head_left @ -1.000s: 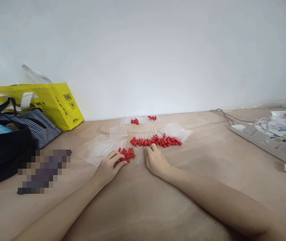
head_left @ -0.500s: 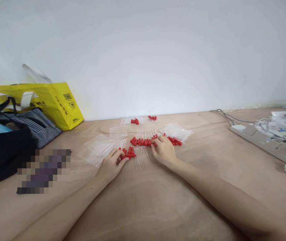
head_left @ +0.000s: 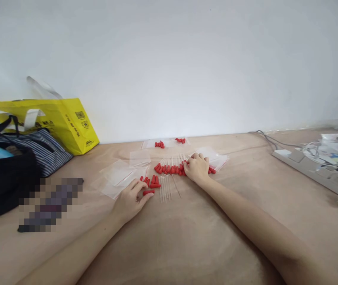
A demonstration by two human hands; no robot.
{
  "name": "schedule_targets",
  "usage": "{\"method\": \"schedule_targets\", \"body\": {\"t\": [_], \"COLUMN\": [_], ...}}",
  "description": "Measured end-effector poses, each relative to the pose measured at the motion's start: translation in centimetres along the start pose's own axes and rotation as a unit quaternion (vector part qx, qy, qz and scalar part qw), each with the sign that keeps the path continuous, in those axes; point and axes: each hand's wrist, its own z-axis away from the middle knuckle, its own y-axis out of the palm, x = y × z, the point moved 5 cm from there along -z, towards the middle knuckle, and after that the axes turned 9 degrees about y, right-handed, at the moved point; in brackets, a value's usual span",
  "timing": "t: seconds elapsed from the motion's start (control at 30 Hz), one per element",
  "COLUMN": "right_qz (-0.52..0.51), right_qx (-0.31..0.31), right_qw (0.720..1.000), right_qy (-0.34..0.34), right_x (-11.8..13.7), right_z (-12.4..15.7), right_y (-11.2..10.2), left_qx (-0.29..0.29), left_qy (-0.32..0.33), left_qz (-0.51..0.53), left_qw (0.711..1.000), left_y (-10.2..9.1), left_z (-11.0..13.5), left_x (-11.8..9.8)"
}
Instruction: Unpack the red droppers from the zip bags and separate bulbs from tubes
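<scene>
My left hand rests on the wooden table, fingers curled loosely beside a small cluster of red caps; one red cap lies at its fingertips. Clear thin tubes lie in a row just right of that cluster. My right hand lies farther back, fingers bent down onto a long row of red-capped clear droppers, covering the row's right part. Whether it grips one is hidden.
Clear zip bags lie left of the caps, more bags right of my right hand, and two filled bags by the wall. Yellow bag, striped bag and black bag stand left. A power strip and papers sit right.
My right hand has moved away from the clear tubes, back and to the right, onto the row of red-capped droppers. My left hand pulled slightly nearer, leaving one red cap apart.
</scene>
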Motion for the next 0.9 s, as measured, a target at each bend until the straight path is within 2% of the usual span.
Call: {"method": "schedule_targets", "body": {"t": [0.17, 0.3, 0.4, 0.53, 0.63, 0.7, 0.77, 0.83, 0.9], "right_qz": [-0.074, -0.149, -0.179, -0.19, -0.193, -0.184, -0.163, -0.146, -0.134], "right_qx": [-0.076, -0.108, -0.108, -0.088, -0.081, -0.103, -0.141, -0.168, -0.163], "right_qw": [0.994, 0.976, 0.959, 0.949, 0.943, 0.945, 0.945, 0.936, 0.922], "right_qy": [-0.024, -0.113, -0.189, -0.237, -0.257, -0.251, -0.246, -0.273, -0.325], "right_x": [0.2, 0.6, 0.6, 0.6, 0.7, 0.5, 0.2, 0.1, 0.4], "right_z": [1.8, 5.2, 7.4, 8.5, 8.5, 8.4, 8.3, 8.5, 8.7], "right_y": [-1.9, -3.9, -4.8, -4.9, -4.8, -5.0, -5.4, -5.6, -5.6], "left_qx": [-0.043, -0.049, -0.017, -0.01, -0.019, -0.019, -0.009, 0.007, 0.023], "left_qy": [0.015, 0.047, 0.018, -0.056, -0.092, -0.068, 0.004, 0.09, 0.154], "left_qz": [0.048, 0.092, 0.098, 0.14, 0.13, 0.059, -0.043, -0.132, -0.187], "left_qw": [0.998, 0.993, 0.995, 0.988, 0.987, 0.996, 0.999, 0.987, 0.97], "left_y": [-0.5, 0.0, 1.7, 3.9, 3.9, 2.9, 1.7, 1.0, 0.8], "left_z": [-0.5, -2.3, -4.0, -5.4, -5.6, -5.5, -5.3, -4.8, -4.1], "left_x": [-1.4, -4.0, -5.4, -5.7, -5.3, -5.2, -5.5, -6.2, -6.7]}}
